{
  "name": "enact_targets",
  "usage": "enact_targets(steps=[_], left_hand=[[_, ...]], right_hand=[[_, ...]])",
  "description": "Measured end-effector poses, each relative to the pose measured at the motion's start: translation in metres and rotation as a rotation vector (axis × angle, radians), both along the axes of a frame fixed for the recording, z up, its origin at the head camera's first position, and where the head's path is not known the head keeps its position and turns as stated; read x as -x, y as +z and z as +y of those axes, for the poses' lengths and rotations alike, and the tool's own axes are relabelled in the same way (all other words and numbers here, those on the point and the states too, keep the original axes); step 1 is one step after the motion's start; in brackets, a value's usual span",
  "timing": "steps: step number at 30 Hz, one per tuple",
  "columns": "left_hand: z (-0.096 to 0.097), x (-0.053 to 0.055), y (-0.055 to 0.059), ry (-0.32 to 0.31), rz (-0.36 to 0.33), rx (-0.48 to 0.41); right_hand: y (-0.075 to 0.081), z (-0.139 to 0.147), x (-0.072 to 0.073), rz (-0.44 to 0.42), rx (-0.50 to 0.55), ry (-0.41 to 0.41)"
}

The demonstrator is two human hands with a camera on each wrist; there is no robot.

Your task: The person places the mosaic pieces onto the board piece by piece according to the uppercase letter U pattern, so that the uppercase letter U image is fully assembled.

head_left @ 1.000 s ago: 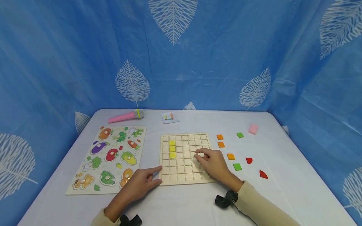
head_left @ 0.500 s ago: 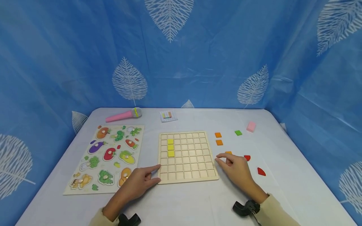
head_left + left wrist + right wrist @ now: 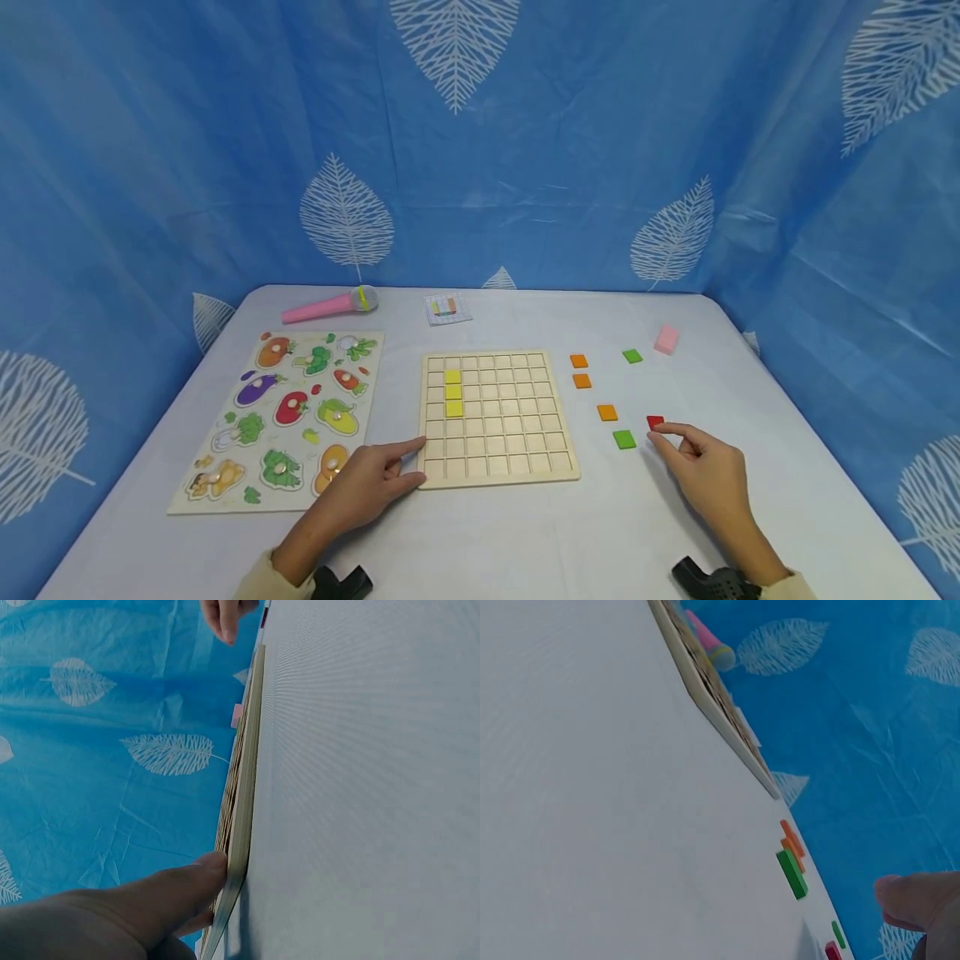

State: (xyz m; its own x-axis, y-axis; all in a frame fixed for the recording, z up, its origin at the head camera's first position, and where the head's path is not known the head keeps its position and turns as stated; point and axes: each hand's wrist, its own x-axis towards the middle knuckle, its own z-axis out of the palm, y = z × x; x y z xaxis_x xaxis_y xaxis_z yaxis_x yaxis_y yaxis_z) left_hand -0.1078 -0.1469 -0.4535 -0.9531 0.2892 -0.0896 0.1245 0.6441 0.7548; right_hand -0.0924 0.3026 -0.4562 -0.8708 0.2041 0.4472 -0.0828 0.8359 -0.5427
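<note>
On the table lies a wooden grid board (image 3: pixel 498 421) with three yellow square tiles (image 3: pixel 453 392) in one column near its upper left. My left hand (image 3: pixel 367 487) touches the board's left edge with thumb and forefinger spread; the left wrist view shows the thumb (image 3: pixel 191 881) against the rim. Right of the board, my right hand (image 3: pixel 705 475) is over the table, its fingertips overlapping a red quarter-round piece (image 3: pixel 655 421) in the head view. A green tile (image 3: pixel 624 439) and an orange tile (image 3: pixel 607 412) lie just left of those fingertips. The second red piece is hidden by the hand.
Two more orange tiles (image 3: pixel 581 381) and a green tile (image 3: pixel 632 356) lie farther back, near a pink block (image 3: pixel 666 339). A vegetable puzzle board (image 3: pixel 285 442) takes up the left side. Behind are a pink toy microphone (image 3: pixel 322 308) and a small pattern card (image 3: pixel 448 309).
My right hand has moved from over the grid board rightward, past the orange and green tiles, to the red piece. The left hand keeps its place at the board's edge.
</note>
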Motion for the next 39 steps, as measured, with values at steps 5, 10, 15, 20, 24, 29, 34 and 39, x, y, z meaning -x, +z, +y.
enact_targets(steps=[5,10,15,20,24,29,34,39], left_hand=[[0.0,-0.001,0.0,0.002,-0.01,-0.009],[0.0,-0.001,0.0,0.01,-0.014,-0.01],[0.0,0.0,0.0,0.005,-0.011,-0.014],[-0.001,0.0,-0.001,-0.008,0.004,-0.018],[-0.002,0.0,-0.001,-0.009,0.009,-0.011],[-0.002,-0.001,0.0,-0.002,0.006,-0.011],[-0.001,-0.001,0.001,-0.004,0.003,-0.012],[-0.001,0.0,0.0,-0.013,0.003,-0.017]], right_hand=[[0.0,0.016,0.0,-0.063,-0.021,-0.056],[-0.006,0.024,0.009,-0.084,-0.069,-0.024],[-0.01,0.029,0.016,-0.082,-0.086,0.033],[-0.008,0.032,0.02,-0.141,-0.113,0.063],[-0.006,0.032,0.022,-0.165,-0.126,0.07],[-0.008,0.031,0.024,-0.148,-0.136,0.072],[-0.01,0.031,0.023,-0.164,-0.125,0.054],[-0.011,0.03,0.022,-0.173,-0.126,0.046]])
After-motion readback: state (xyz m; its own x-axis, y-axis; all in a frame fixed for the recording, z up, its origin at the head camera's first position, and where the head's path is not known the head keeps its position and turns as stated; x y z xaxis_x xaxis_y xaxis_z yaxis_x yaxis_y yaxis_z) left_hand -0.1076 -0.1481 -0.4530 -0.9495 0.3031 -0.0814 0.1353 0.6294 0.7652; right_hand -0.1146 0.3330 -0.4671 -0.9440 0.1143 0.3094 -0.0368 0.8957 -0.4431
